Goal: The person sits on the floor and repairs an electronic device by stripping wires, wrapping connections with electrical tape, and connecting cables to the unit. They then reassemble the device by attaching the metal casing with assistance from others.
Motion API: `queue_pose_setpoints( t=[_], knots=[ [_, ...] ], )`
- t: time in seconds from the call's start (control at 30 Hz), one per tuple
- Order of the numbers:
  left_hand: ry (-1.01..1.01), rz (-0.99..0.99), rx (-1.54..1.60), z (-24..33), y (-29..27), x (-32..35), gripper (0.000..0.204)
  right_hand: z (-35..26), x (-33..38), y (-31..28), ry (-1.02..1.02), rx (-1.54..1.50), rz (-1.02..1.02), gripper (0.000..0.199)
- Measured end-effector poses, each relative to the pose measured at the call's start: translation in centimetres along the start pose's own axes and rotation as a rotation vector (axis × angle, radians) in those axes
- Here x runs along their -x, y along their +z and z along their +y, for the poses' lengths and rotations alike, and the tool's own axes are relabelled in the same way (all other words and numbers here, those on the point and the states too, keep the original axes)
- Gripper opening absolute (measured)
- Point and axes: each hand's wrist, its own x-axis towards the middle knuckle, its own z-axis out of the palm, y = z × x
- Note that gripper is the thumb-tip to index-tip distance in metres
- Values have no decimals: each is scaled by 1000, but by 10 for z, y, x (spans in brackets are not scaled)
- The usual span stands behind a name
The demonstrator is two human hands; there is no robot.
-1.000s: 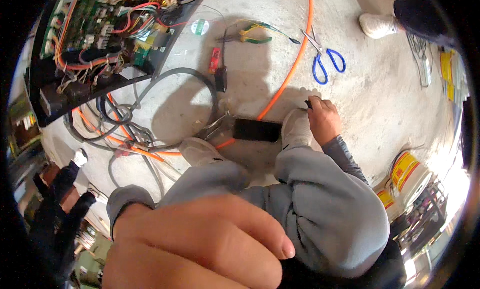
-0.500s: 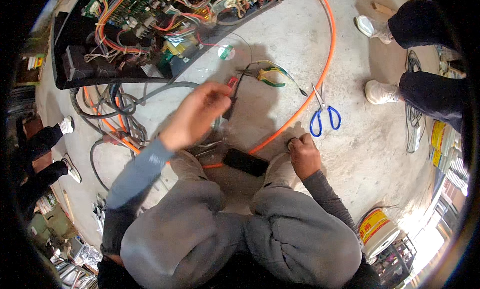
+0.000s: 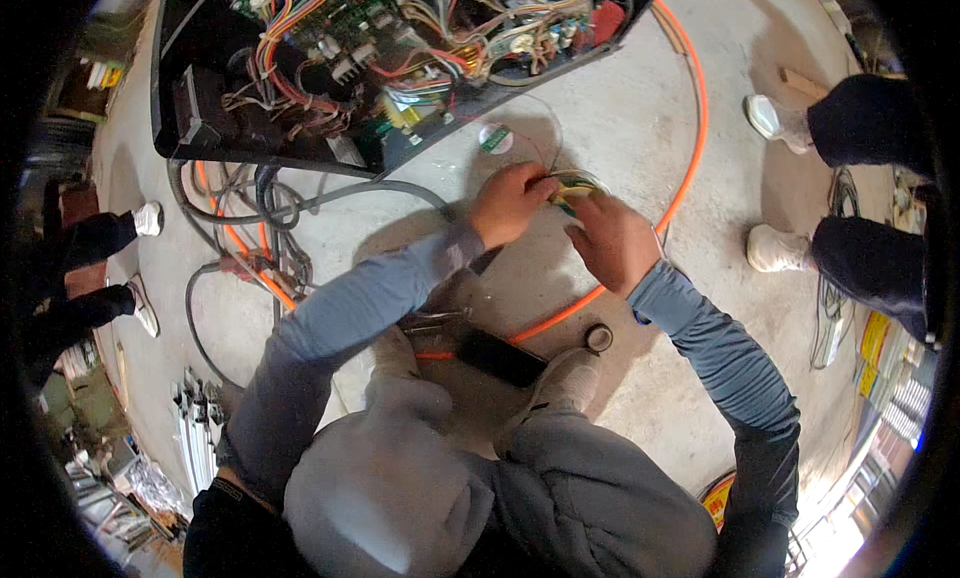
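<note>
Concrete floor (image 3: 640, 108) is lying under an opened black control box (image 3: 330, 68). Both hands are now meeting just below it: the left hand (image 3: 512, 203) and right hand (image 3: 612, 240) are pinching yellow-handled pliers (image 3: 575, 186), the right having left the orange cable (image 3: 690, 148).

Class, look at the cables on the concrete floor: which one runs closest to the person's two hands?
The orange cable. It arcs past the right hand and on toward the shoes, while the grey cables lie coiled further left, beyond the left hand.
</note>
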Motion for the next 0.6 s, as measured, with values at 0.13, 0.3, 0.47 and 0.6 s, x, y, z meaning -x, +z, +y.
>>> queue_pose_setpoints(
  t=[0.13,0.3,0.47,0.6],
  knots=[
    [137,139,139,32,-21,50,30,-28,-41,-20,-157,-39,501,49],
    [-51,-78,28,48,-71,96,24,-49,-83,15,172,-820,278,50],
    [-17,60,211,15,-105,93,37,-49,-134,32,97,-760,-51,48],
    [287,486,-491,30,-143,57,53,-50,-149,48,78,-542,71,49]
  ],
)
